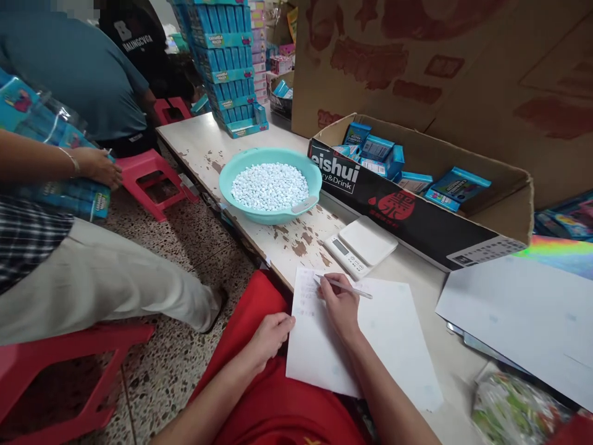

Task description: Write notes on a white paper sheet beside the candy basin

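Worn white desk | right hand clamped on pen, tip on paper | left hand loosely curled, apparently empty, steadying paper edge

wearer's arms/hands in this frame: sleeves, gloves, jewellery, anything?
Both forearms are bare as far as the frame shows: no sleeves, no gloves. The left hand and right hand show no rings, watch or wristband. Red clothing sits beneath the arms. The bracelet visible at left belongs to another person's wrist.
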`<state>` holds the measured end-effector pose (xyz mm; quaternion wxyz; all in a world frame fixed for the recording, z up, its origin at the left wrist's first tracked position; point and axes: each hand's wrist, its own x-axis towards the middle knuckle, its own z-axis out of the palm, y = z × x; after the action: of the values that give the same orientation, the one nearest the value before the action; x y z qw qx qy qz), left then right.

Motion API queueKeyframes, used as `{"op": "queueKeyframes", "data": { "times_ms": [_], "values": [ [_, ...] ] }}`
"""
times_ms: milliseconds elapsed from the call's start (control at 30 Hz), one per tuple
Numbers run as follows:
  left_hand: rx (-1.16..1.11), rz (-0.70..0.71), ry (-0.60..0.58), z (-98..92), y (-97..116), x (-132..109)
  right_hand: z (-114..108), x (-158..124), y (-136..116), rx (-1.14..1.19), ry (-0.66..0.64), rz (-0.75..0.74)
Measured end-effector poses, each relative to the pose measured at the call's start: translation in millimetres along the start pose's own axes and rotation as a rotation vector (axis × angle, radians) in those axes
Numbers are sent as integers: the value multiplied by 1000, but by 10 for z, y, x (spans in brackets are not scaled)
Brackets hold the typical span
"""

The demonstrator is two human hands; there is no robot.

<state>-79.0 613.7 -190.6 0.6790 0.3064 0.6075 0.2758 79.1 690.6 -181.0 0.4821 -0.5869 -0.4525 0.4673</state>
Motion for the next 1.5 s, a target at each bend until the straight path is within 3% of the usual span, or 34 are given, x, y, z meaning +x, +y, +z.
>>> {"op": "queueKeyframes", "data": {
  "times_ms": [167, 300, 400, 633, 767, 933, 1100, 1500],
  "values": [
    [453, 343, 349, -98, 197, 115, -3, -9, 32, 14, 10, -54],
    [797, 472, 386, -86, 356, 270, -14, -16, 28, -45, -16, -41],
    [932, 503, 362, -54, 354, 371, -17, -19, 53, -104, -6, -42],
    [976, 535, 430, -35, 229, 435, -40, -15, -12, -70, 8, 55],
    [960, 703, 504, -38, 176, 470, -76, 19, -88, -27, -20, 103],
    [952, 854, 563, -44, 137, 499, -79, 25, -20, -97, -58, 42],
    [948, 868, 561, -61, 136, 487, -68, -12, 102, -147, -28, -11],
    [930, 935, 575, -66, 131, 488, -74, -14, 70, -154, -34, -33]
  ]
}}
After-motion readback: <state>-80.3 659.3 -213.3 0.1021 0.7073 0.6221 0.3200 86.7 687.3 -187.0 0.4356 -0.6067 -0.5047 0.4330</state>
